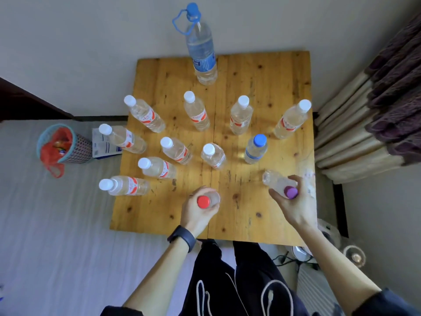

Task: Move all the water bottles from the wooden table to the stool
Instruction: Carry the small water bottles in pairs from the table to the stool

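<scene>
— What are the hands holding on your end?

— The left hand (199,213) is curled round the red-capped bottle (203,201), which stands upright near the front edge of the desk (250,71). The right hand (293,208) grips the purple-capped bottle (273,180) by its neck, tilted over the desk's right front corner. I can't tell how full either one is.

— And the rest?

— I count nine white-capped bottles (198,115) with red labels standing across the middle and left of the desk, all holding clear water. A small blue-capped bottle (255,149) stands just beyond the right hand. The big bottle (202,55), with a blue cap and carry loop, stands at the far edge, filled to its shoulder. On the floor to the left, a basket (77,147) holds a red bag (57,144).
</scene>
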A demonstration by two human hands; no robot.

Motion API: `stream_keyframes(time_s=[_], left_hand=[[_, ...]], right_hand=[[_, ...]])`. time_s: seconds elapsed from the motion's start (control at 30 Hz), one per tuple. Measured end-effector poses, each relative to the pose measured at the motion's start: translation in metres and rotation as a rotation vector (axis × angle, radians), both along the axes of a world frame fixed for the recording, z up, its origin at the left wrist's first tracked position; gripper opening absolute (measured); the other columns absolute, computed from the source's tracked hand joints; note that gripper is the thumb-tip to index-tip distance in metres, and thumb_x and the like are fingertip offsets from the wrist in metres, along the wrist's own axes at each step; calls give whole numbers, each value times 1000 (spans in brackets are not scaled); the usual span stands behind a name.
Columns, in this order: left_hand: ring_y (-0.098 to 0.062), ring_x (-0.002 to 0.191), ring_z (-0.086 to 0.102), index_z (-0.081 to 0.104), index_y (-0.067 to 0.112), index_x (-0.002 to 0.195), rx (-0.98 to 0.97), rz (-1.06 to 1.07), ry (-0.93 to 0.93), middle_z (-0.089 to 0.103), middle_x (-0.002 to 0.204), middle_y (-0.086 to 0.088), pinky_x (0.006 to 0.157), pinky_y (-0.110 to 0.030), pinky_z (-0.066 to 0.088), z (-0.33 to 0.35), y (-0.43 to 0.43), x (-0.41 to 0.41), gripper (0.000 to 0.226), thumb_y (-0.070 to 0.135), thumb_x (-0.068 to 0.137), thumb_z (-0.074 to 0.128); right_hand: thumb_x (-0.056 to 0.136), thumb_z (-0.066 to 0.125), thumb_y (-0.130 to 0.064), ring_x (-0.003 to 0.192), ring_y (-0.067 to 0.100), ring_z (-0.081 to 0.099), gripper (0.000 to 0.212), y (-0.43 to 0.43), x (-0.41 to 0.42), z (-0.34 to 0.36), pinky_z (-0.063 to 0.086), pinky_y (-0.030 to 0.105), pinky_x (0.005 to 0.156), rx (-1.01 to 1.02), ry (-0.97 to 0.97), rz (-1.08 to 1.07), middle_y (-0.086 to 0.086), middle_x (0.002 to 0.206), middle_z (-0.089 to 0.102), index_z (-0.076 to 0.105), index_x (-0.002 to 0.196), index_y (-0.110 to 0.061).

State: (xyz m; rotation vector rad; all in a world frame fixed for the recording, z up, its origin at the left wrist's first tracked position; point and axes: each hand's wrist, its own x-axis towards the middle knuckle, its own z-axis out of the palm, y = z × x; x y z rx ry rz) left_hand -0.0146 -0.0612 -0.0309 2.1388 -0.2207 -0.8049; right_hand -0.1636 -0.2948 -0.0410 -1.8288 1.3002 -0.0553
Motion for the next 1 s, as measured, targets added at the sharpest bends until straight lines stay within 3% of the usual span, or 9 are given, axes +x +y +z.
stream_keyframes(time_s=[0.1,0.17,0.33,0.43,0.5,0.6,0.7,0.8,1.0], left_hand=[[0,114,57,68,42,102,20,-55,6,60,126,21,99,-34,50,0,2,-2,40,22,69,76],[-1,115,56,66,47,102,34,-105,31,56,130,25,99,-33,50,-1,5,-3,42,21,70,76],[-1,115,55,61,51,108,82,-223,15,53,133,28,97,-32,51,-1,13,1,48,26,71,77],[-6,118,53,52,55,120,128,-265,-6,52,136,23,97,-32,50,-3,16,1,63,37,68,83],[-7,121,48,44,56,128,161,-282,-7,48,139,19,98,-28,46,-7,17,0,76,42,65,85],[-6,108,55,41,58,127,180,-230,-4,57,122,22,88,-27,52,-14,19,-2,78,44,64,85],[-9,93,63,43,62,110,153,-192,-11,64,104,21,74,-29,57,-19,17,-5,62,39,67,82],[-8,86,63,44,60,104,139,-210,-30,64,98,19,69,-28,56,-21,16,-3,55,36,68,79],[-11,80,65,47,53,105,159,-488,-21,67,88,20,66,-29,56,-31,19,23,52,39,65,77]], right_hand=[[72,81,-49,71,6,65,59,34,4,0,53,26,62,96,-27,81,-7,87,66,45,118,-36],[71,77,-55,74,17,67,60,56,8,-2,56,35,68,91,7,177,-5,88,68,44,117,-37],[73,74,-59,83,30,67,61,92,17,-7,54,37,71,27,108,345,0,94,70,42,117,-32],[71,75,-62,94,31,66,71,99,16,-14,55,40,75,-15,117,418,1,117,62,40,125,-31],[66,81,-60,119,28,57,89,94,12,-22,54,44,88,44,78,457,-1,145,40,33,138,-37],[66,89,-43,137,17,43,98,84,12,-34,47,36,100,157,-27,514,-15,162,17,31,144,-46],[73,85,-31,118,15,59,71,82,18,-37,42,15,86,185,-35,472,-24,137,48,47,133,-35],[73,85,-32,91,9,62,55,91,20,-34,38,4,69,141,-48,389,-31,101,56,53,118,-32],[72,85,-39,85,10,61,56,139,-13,-22,51,26,74,1,-49,130,-15,104,62,50,115,-31]])
